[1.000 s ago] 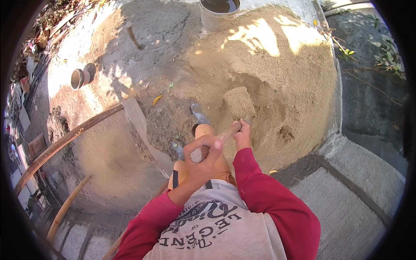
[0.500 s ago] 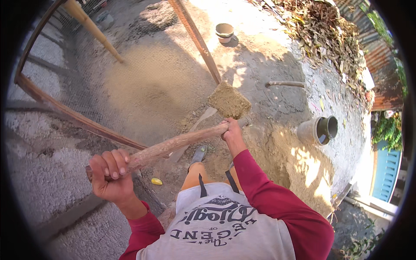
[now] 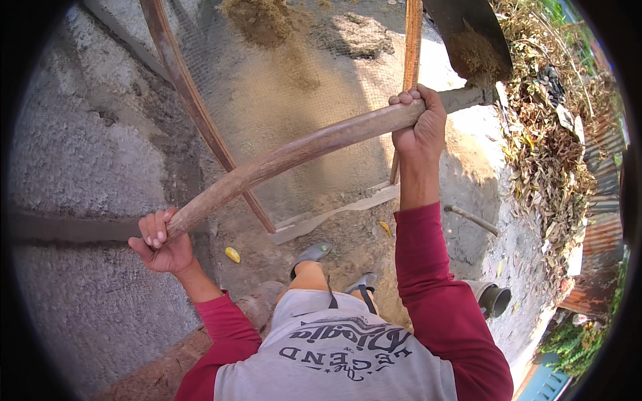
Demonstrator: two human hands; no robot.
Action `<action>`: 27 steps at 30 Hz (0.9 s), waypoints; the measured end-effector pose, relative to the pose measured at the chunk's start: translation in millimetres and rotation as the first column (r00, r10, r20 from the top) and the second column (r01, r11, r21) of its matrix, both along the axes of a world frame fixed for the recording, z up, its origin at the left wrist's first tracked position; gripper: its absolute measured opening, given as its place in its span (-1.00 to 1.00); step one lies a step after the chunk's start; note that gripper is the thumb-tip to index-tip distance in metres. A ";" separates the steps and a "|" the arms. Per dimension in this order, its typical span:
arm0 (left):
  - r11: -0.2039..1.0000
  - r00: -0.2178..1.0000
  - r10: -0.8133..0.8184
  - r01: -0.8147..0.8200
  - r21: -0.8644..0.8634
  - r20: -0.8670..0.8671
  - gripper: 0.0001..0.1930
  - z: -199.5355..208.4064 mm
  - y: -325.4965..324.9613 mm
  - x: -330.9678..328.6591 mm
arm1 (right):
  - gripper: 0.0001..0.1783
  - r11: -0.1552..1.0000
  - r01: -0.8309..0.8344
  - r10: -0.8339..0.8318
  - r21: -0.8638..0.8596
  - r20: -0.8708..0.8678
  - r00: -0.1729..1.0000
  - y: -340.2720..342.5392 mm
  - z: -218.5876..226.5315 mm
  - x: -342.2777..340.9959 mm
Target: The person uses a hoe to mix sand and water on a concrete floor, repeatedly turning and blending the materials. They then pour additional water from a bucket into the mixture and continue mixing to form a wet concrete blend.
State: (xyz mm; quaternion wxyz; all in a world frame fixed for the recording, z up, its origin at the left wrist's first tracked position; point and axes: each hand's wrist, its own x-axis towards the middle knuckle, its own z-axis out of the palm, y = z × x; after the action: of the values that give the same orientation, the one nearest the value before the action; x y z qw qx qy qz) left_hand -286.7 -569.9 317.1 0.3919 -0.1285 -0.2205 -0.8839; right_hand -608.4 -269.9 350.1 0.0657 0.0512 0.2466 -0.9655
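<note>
A shovel with a long, bowed wooden handle slants across in front of me, raised. My left hand is wrapped round the handle's end at the left. Farther up, near the metal socket, my right hand grips it with closed fingers. The dark blade is at the upper right, with some sand stuck to it. Beyond the handle stands a wood-framed mesh screen. A clump of loose sand shows at its far end, blurred.
A heap of dry leaves runs along the right, beside rusty corrugated sheets. A bucket stands right of my right arm. A stick lies on the ground nearby. Rough concrete wall is at the left. A yellow leaf lies near my feet.
The shovel has swung up and away to the right, my right arm stretching out with it. Most of the sand has left the blade and is at the screen. My view has turned left.
</note>
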 end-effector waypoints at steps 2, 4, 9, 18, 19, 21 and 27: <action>0.993 0.986 -0.087 0.075 0.087 0.142 -0.62 -34.8 10.0 -21.4 | -0.90 0.990 0.129 -0.136 0.065 0.117 0.984 40.7 -35.2 15.5; 0.982 0.966 -0.187 0.178 0.065 0.181 -0.60 -59.4 14.3 -24.0 | -0.90 0.965 0.218 -0.251 0.144 0.267 0.930 70.6 -84.4 40.7; 0.871 0.812 -0.456 0.491 -0.005 0.364 -0.58 -71.3 78.9 -62.7 | -0.88 0.910 0.359 -0.403 0.206 0.638 0.656 187.8 -234.8 134.6; 0.320 0.106 -0.563 0.942 0.098 0.819 -0.66 -122.5 415.1 -112.3 | -0.91 0.629 0.713 -0.428 0.311 0.904 -0.016 349.0 -498.4 451.5; 0.261 0.015 -0.507 0.956 0.137 0.862 -0.66 -131.7 454.5 -97.1 | -0.90 0.604 0.755 -0.378 0.257 0.926 -0.013 346.3 -516.9 485.3; 0.165 -0.068 -0.408 0.975 0.146 0.910 -0.67 -159.9 529.4 -63.2 | -0.90 0.432 0.892 -0.286 0.135 0.958 -0.007 338.9 -556.3 539.4; -0.157 -0.192 -0.138 0.973 0.170 0.972 -0.71 -240.2 691.5 52.7 | -0.76 0.003 0.935 0.003 0.355 0.935 -0.355 269.6 -622.1 637.4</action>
State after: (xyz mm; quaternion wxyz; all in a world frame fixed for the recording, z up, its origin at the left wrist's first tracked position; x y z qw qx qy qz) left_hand -234.0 121.7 76.9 -0.5271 0.0435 -0.5989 -0.6014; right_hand 29.0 -0.3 -272.1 -0.3696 0.7006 -0.3569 -0.4951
